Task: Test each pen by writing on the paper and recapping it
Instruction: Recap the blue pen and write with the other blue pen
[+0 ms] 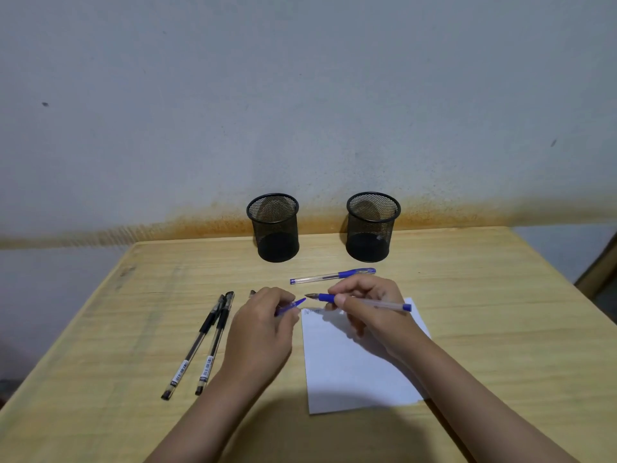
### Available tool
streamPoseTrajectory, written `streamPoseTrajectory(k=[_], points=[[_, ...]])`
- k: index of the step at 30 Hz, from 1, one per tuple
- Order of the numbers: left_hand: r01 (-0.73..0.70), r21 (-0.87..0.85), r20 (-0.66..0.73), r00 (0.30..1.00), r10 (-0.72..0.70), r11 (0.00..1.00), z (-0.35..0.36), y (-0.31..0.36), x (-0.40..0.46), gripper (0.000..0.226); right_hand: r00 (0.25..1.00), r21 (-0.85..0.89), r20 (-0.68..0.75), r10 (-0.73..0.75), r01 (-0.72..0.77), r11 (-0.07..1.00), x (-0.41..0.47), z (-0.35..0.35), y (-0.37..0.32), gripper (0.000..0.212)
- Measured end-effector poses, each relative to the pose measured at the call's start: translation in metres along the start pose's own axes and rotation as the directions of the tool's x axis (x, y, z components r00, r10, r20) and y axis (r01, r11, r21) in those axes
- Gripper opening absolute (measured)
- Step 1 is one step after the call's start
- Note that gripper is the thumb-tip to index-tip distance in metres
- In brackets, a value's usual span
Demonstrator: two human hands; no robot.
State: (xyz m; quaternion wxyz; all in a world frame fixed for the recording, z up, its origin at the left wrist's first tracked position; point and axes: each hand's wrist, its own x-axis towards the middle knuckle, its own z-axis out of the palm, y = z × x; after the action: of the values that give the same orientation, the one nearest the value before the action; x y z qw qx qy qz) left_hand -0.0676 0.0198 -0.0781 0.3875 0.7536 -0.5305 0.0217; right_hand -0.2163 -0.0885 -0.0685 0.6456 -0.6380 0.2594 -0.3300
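My right hand (364,302) grips an uncapped blue pen (384,304), its tip pointing left just above the top edge of the white paper (354,372). In my left hand (263,325) is the blue pen cap (289,307), its open end a short gap from the pen tip. A small scribble (312,310) marks the paper's top left corner. Another blue pen (330,276), capped, lies beyond my hands. Left of my left hand lie two capped black pens (200,345); a further dark pen tip (252,292) peeks out behind my left hand.
Two black mesh pen cups (273,227) (372,225) stand at the back of the wooden table (484,329), against the wall. The table's left edge runs diagonally at the left; its right edge is at the far right.
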Motion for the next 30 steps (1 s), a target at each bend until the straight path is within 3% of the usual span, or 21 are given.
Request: streamPoseTrajectory(k=[5, 13, 21, 27, 30], points=[[0.011, -0.13, -0.017, 1.0, -0.013, 0.991, -0.001, 0.009, -0.003, 0.015, 0.998, -0.015, 0.059, 0.012, -0.011, 1.0, 0.0, 0.0, 0.004, 0.009], [-0.09, -0.23, 0.042, 0.994, 0.102, 0.969, -0.002, 0.01, -0.006, 0.017, 0.986, 0.053, 0.162, 0.034, -0.043, 0.998, 0.003, -0.005, 0.004, 0.01], [-0.136, -0.34, -0.057, 0.991, 0.124, 0.93, -0.004, 0.012, -0.008, 0.017, 0.972, 0.113, 0.234, 0.0, -0.027, 0.993, -0.001, -0.002, -0.001, 0.009], [-0.18, -0.333, -0.043, 0.984, 0.176, 0.926, -0.004, 0.006, -0.007, 0.009, 0.979, -0.074, 0.201, -0.043, 0.059, 0.996, -0.008, 0.004, -0.008, 0.011], [-0.026, -0.379, 0.071, 0.996, 0.057, 0.925, -0.002, 0.012, -0.003, 0.011, 0.986, -0.179, 0.159, -0.056, 0.084, 0.98, -0.003, 0.002, -0.013, 0.01]])
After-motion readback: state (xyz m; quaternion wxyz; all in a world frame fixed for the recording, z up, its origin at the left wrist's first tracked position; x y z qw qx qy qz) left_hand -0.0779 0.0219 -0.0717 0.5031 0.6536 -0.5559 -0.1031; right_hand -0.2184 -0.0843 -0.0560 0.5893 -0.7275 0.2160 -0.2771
